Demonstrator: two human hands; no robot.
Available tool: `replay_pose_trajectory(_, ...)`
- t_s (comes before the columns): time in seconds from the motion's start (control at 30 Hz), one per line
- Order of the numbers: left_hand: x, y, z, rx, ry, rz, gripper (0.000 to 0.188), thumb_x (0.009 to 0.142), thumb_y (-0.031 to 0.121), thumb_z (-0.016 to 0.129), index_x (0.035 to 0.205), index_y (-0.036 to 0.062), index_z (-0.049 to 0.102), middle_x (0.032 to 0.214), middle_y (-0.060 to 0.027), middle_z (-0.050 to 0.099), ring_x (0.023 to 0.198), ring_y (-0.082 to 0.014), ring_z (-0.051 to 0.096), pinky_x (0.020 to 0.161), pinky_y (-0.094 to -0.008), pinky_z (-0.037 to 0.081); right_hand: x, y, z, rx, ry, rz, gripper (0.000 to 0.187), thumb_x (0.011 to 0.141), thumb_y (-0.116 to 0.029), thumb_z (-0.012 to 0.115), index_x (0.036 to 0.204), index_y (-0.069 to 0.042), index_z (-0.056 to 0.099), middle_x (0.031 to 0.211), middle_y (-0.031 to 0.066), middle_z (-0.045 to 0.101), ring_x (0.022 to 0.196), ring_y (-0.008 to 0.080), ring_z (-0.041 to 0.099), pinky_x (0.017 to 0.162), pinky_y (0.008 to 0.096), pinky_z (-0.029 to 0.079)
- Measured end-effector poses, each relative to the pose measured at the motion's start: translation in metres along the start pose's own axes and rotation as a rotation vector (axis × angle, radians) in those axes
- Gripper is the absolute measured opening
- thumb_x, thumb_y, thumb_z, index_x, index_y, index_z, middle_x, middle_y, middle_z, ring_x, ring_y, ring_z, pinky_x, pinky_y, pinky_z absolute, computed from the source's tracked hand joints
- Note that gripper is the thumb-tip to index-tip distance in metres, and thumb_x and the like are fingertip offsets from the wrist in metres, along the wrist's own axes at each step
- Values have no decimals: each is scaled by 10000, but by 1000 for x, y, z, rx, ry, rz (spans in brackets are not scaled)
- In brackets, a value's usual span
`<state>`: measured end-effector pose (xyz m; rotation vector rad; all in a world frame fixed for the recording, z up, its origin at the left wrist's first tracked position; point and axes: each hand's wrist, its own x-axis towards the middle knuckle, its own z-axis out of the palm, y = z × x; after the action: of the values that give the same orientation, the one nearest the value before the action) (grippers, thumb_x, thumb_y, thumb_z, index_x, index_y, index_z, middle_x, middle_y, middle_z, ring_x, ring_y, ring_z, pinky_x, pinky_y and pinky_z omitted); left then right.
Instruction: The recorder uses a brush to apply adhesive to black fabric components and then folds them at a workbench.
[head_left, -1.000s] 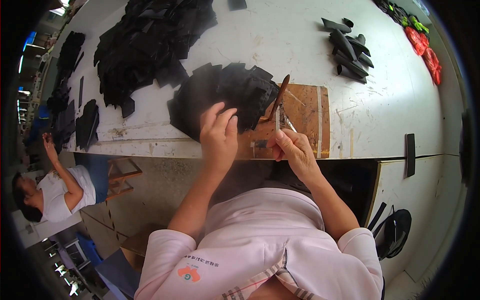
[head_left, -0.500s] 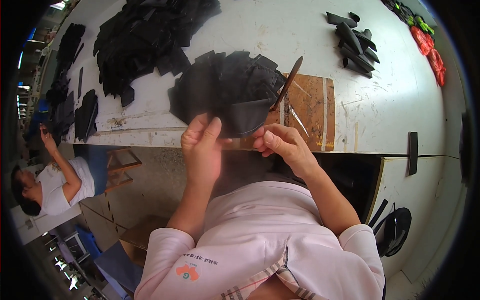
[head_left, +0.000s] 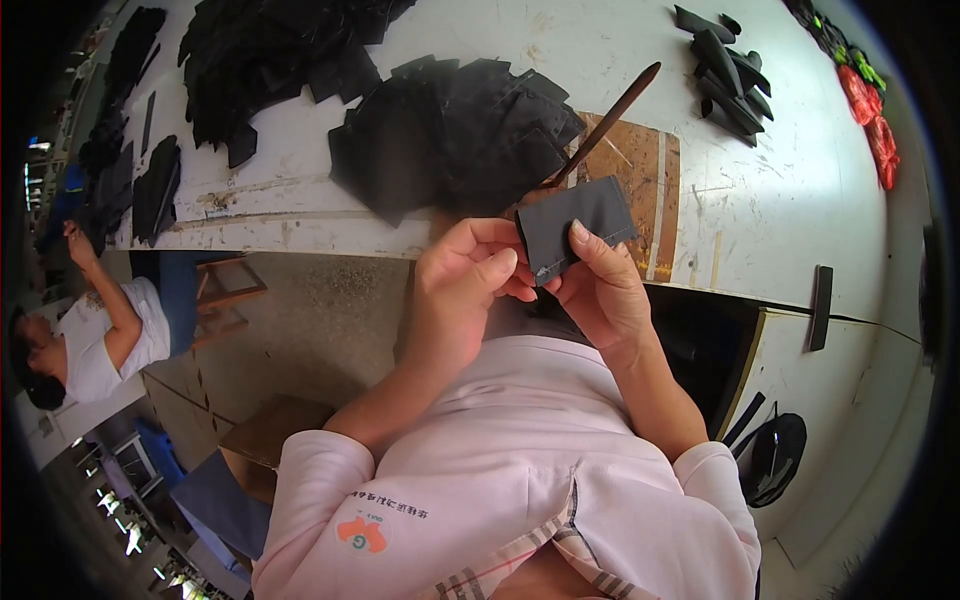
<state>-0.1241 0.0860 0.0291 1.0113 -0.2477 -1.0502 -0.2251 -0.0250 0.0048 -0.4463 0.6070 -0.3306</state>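
A small black fabric piece (head_left: 572, 215), flat and folded, with a light stitched line along its lower edge, is held up just in front of the table edge. My right hand (head_left: 610, 285) pinches its lower right part, thumb on the front face and fingers behind. At the left edge of the piece, my left hand (head_left: 468, 280) has its fingers closed against the fabric, partly hidden behind it. Beyond both hands lies a fanned pile of similar black pieces (head_left: 450, 130). A long brown pointed tool (head_left: 615, 115) rests beside that pile; its lower end is hidden.
A worn brown board (head_left: 655, 185) lies on the white table (head_left: 780, 220). Another black heap (head_left: 285, 60) is at the far left, curled black pieces (head_left: 725, 75) at the far right, with red bags (head_left: 870, 120) beyond. A person (head_left: 110, 320) works at left, near a wooden stool (head_left: 225, 290).
The fabric piece has been lifted off the near edge of the pile and moved right, toward me. My right thumb now presses on its front, and the left hand has shifted right with it.
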Motion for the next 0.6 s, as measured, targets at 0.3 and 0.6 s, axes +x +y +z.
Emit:
replay_pose_trajectory(0.3, 5, -3, -5, 2, 45, -42, 161, 837, 90, 473, 945, -14, 532, 823, -95, 600, 704, -150, 583, 618, -267, 479, 0, 1, -3, -12, 2, 35, 230, 797, -148, 587, 996, -59, 514, 839, 44, 595, 675, 99, 562, 508, 207, 434)
replay_pose_trajectory(0.6, 7, -5, -8, 101, 102, -33, 155, 812, 44, 504, 955, -10, 532, 808, -62, 586, 690, -117, 568, 608, -246, 468, 0, 0, 2, -94, 35, -4, 196, 792, -144, 595, 962, -62, 539, 824, 35, 595, 662, 89, 557, 504, 199, 426)
